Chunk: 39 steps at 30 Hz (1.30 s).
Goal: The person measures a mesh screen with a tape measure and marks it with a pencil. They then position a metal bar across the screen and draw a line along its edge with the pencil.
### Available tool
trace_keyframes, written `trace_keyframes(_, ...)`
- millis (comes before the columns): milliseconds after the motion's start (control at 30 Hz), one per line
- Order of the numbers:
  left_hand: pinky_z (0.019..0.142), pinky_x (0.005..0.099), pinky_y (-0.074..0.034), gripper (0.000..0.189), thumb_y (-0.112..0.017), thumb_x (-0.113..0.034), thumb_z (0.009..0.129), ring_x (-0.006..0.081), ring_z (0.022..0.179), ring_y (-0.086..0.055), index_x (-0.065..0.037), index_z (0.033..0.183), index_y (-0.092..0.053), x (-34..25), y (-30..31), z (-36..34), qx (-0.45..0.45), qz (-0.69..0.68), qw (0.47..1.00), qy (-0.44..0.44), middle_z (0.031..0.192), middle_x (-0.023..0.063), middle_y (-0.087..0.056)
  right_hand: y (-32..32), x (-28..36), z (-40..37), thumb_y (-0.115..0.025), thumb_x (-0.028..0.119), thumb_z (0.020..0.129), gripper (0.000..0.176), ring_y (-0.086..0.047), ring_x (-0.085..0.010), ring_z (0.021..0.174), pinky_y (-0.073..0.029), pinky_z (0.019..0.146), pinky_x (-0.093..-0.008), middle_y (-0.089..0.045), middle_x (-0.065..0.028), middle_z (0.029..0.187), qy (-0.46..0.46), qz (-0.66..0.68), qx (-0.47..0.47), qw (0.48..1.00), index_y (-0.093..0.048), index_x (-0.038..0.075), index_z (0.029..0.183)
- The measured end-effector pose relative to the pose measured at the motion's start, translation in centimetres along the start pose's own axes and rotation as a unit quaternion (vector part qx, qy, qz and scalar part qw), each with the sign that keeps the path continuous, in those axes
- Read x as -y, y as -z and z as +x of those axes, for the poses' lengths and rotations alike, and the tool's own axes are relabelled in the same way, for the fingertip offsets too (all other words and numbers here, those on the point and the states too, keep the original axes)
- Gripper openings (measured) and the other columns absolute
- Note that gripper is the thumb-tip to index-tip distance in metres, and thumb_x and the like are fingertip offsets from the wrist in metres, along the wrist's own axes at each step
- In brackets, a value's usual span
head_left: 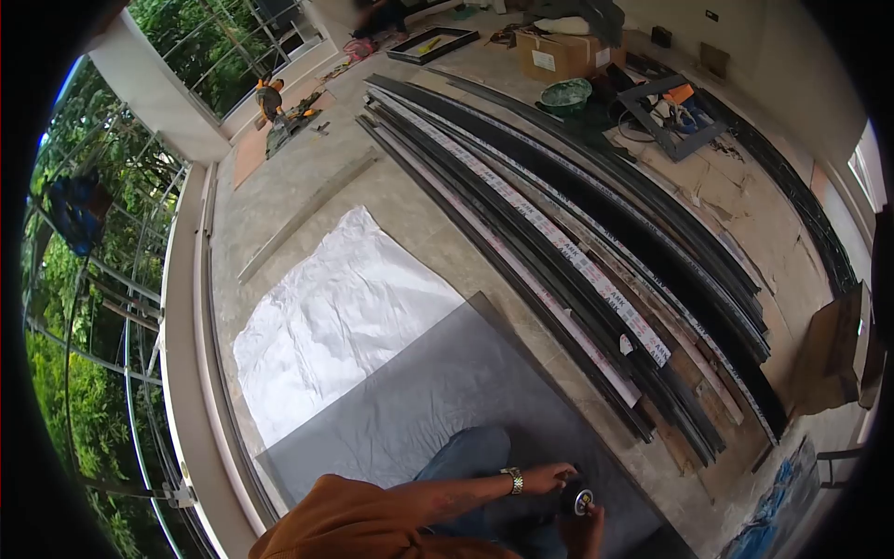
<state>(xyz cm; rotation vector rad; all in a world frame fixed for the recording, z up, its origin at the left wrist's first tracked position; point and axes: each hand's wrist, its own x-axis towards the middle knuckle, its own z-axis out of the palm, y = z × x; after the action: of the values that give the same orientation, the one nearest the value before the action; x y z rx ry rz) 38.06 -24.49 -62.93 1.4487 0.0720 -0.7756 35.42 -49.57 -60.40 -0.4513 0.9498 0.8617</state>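
Observation:
My left hand (556, 477), below a metal wristwatch (513, 481), has its fingers closed at the top edge of a small dark round object (577, 500) with a light-coloured centre. My right hand (584, 528) is closed round the lower right side of that same object. Both hands are close together over the dark mesh sheet (400, 396), near the bottom of the view. Under the sheet's upper left part lies a crumpled white sheet (345, 307). My bent knee in blue jeans rests on the mesh beside the left forearm.
Long dark metal profiles (559, 219) lie across the floor on the right. A miter saw (270, 100) stands at the back left. Behind the profiles are a cardboard box (559, 56), a green bowl (565, 96) and a dark frame (670, 116). Another person crouches far back.

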Motion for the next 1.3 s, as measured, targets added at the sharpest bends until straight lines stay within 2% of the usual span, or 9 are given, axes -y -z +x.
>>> trace_keyframes(67, 0.104, 0.0366, -0.047, 0.047, -0.063, -0.012, 0.095, 0.0239, 0.119, -0.061, -0.007, 0.14, -0.052, 1.1, 0.7, 0.0, 0.014, -0.008, 0.999, -0.042, 0.126, 0.0144, -0.064, -13.2, -2.8, -5.5, -0.065, 0.037, 0.084, 0.049, -0.066, -0.027, 0.103, -0.052, 0.085, -0.0397, -0.069, -0.0113, 0.112, 0.099, -0.13, 0.059, 0.985, -0.063, 0.001, 0.118)
trace_keyframes(233, 0.091, 0.0348, -0.051, 0.034, -0.069, -0.015, 0.093, 0.0143, 0.107, -0.062, -0.004, 0.122, -0.058, 3.6, 0.7, -1.4, 0.021, 0.008, 0.989, -0.146, 0.118, 0.0114, -0.066, -9.3, -3.3, 0.2, -0.054, 0.042, 0.086, 0.056, -0.063, -0.0296, 0.112, -0.047, 0.095, -0.0496, -0.067, -0.0113, 0.122, 0.078, -0.184, 0.115, 0.973, -0.06, 0.002, 0.125)
trace_keyframes(533, 0.065, 0.0266, -0.054, 0.022, -0.056, -0.02, 0.102, 0.0113, 0.071, -0.067, -0.002, 0.109, -0.067, -0.7, 3.2, -1.9, -0.19, -0.196, 0.959, 0.079, 0.087, 0.0071, -0.071, -12.5, -4.5, -2.3, -0.06, 0.041, 0.085, 0.058, -0.058, -0.0285, 0.12, -0.046, 0.101, -0.0449, -0.063, -0.013, 0.129, 0.123, -0.129, 0.13, 0.975, -0.058, 0.006, 0.132)
trace_keyframes(633, 0.064, 0.0272, -0.051, 0.025, -0.057, -0.023, 0.102, 0.011, 0.075, -0.065, -0.003, 0.112, -0.066, -1.9, 4.2, -1.8, -0.155, -0.185, 0.968, 0.071, 0.086, 0.0057, -0.07, -6.6, -2.5, -2.9, -0.079, 0.024, 0.082, 0.031, -0.069, -0.0242, 0.087, -0.055, 0.083, -0.041, -0.074, -0.0081, 0.096, 0.241, -0.496, -0.047, 0.833, -0.069, 0.002, 0.102)
trace_keyframes(733, 0.066, 0.0308, -0.051, 0.029, -0.063, -0.029, 0.1, 0.0137, 0.075, -0.065, -0.002, 0.108, -0.066, -5.2, 2.9, -3.6, -0.075, -0.119, 0.99, -0.005, 0.087, 0.0067, -0.071, -1.1, -0.8, -0.3, -0.078, 0.032, 0.085, 0.041, -0.067, -0.0264, 0.095, -0.055, 0.086, -0.0401, -0.072, -0.0101, 0.108, 0.193, -0.661, -0.053, 0.724, -0.066, 0.005, 0.113)
trace_keyframes(867, 0.07, 0.0369, -0.051, 0.038, -0.07, -0.038, 0.096, 0.0167, 0.076, -0.064, -0.002, 0.105, -0.066, -0.9, 0.8, -2.8, -0.068, 0.02, 0.997, -0.009, 0.085, 0.0052, -0.069, -7.7, -3.6, -1.6, -0.073, 0.044, 0.087, 0.044, -0.063, -0.0232, 0.108, -0.052, 0.091, -0.0427, -0.067, -0.0078, 0.114, 0.085, -0.307, -0.011, 0.948, -0.062, 0.012, 0.117)
trace_keyframes(1033, 0.044, 0.0332, -0.046, 0.04, -0.072, -0.04, 0.095, 0.0154, 0.055, -0.06, -0.001, 0.098, -0.063, 0.6, -0.5, -3.9, -0.097, -0.039, 0.975, 0.195, 0.075, 0.0083, -0.064, -11.7, -5.9, -2.3, -0.083, 0.03, 0.077, 0.066, -0.065, -0.0277, 0.113, -0.05, 0.095, -0.0379, -0.068, -0.0161, 0.118, 0.176, -0.629, -0.02, 0.757, -0.057, -0.001, 0.129)
trace_keyframes(1067, 0.045, 0.0338, -0.044, 0.043, -0.072, -0.042, 0.095, 0.0135, 0.062, -0.058, -0.001, 0.097, -0.062, -0.6, -0.3, -4.4, -0.067, -0.026, 0.974, 0.215, 0.075, 0.004, -0.06, -12.4, -6.1, -2.9, -0.087, 0.036, 0.073, 0.071, -0.07, -0.0303, 0.108, -0.052, 0.092, -0.0382, -0.071, -0.0207, 0.114, 0.174, -0.718, -0.065, 0.67, -0.058, -0.003, 0.125)
trace_keyframes(1300, 0.074, 0.0318, -0.05, 0.029, -0.083, -0.006, 0.075, 0.0138, 0.083, -0.061, -0.003, 0.098, -0.064, -3.9, 5.3, -5.2, -0.01, 0.01, 0.999, 0.044, 0.083, 0.0031, -0.06, -10.8, -2.0, -2.0, -0.078, 0.024, 0.068, 0.056, -0.066, -0.0339, 0.114, -0.05, 0.097, -0.0409, -0.069, -0.0231, 0.118, 0.111, -0.7, -0.068, 0.702, -0.068, 0.001, 0.118)
